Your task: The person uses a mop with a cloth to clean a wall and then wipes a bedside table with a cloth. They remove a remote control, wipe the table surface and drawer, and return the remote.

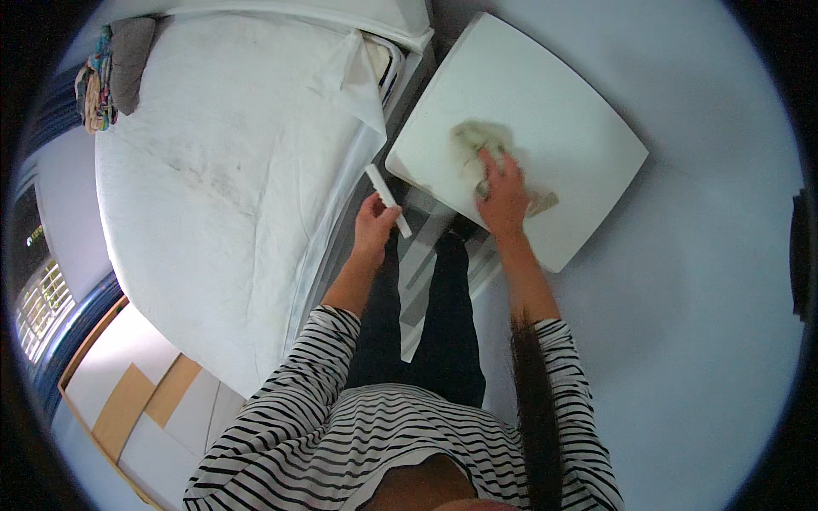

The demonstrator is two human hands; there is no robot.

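Note:
My right hand [506, 198] presses a crumpled, pale greenish-beige cloth [480, 136] onto the top of a white table [579, 136]. One end of the cloth sticks out to the right of the hand, and its folds are smeared by motion. My left hand [372, 228] is closed around a slim white bar-shaped object [383, 187], held tilted in the air between the bed and the table. What kind of object it is cannot be made out. My fingers hide part of its middle.
On the left stands a bed with a white-covered mattress [204, 187]. A grey pillow [132, 64] and patterned fabric [98, 85] lie at its far left corner. A white and wood-coloured cabinet [136, 392] is at lower left. A pale wall [682, 281] rises on the right.

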